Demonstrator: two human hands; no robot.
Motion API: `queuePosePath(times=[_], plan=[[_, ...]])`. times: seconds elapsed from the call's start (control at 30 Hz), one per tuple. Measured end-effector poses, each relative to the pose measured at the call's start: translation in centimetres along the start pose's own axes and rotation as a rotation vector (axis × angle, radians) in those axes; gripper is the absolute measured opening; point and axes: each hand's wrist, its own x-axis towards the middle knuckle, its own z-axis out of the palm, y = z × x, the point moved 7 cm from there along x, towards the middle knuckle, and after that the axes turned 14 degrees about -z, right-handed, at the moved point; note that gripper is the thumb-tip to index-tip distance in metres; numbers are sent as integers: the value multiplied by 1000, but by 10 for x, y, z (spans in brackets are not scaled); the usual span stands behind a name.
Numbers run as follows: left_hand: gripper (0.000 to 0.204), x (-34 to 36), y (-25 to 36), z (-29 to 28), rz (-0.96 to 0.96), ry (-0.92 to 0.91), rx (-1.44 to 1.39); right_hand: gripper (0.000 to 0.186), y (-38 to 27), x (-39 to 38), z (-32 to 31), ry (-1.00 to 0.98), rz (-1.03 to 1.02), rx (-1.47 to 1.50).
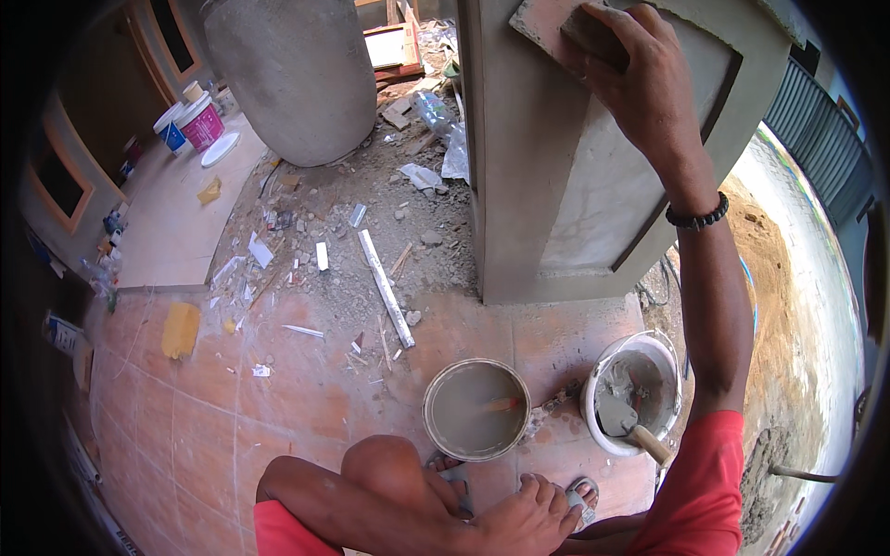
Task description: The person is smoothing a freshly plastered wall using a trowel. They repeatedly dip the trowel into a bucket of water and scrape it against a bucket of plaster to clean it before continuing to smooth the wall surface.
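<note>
My right hand (640, 79) is raised at the top right, its fingers closed round the dark grip of a flat plastering float (540, 26). The float's board lies against the upper part of a grey plastered pillar (519, 185) with a recessed panel. Low in the view my left hand (530, 514) rests over my bent leg, fingers loosely spread and holding nothing. In front of it stands a round bucket (454, 435) of murky grey water with a reddish stick-like thing in it. To its right is a white bucket (593, 431) of grey mortar, where a trowel (649, 445) with a wooden handle leans.
Rubble, paper scraps and a white strip (385, 287) litter the ground left of the pillar. A large grey rounded column (292, 83) stands behind. Yellow sponges (180, 331) lie farther left, paint buckets (201, 123) at the far left. Sand (760, 269) is heaped on the right.
</note>
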Motion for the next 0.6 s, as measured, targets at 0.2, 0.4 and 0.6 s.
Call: queuePosePath(times=[0.2,0.4,0.6], plan=[[49,-7,-6,-12,5,158,33,60,-52,-101,54,-130,33,33],[54,-3,-1,-16,-1,-30,-28,55,-137,-286,120,-460,42,169],[58,-9,5,-13,-25,-82,56,51,-123,-255,82,-414,366,706]])
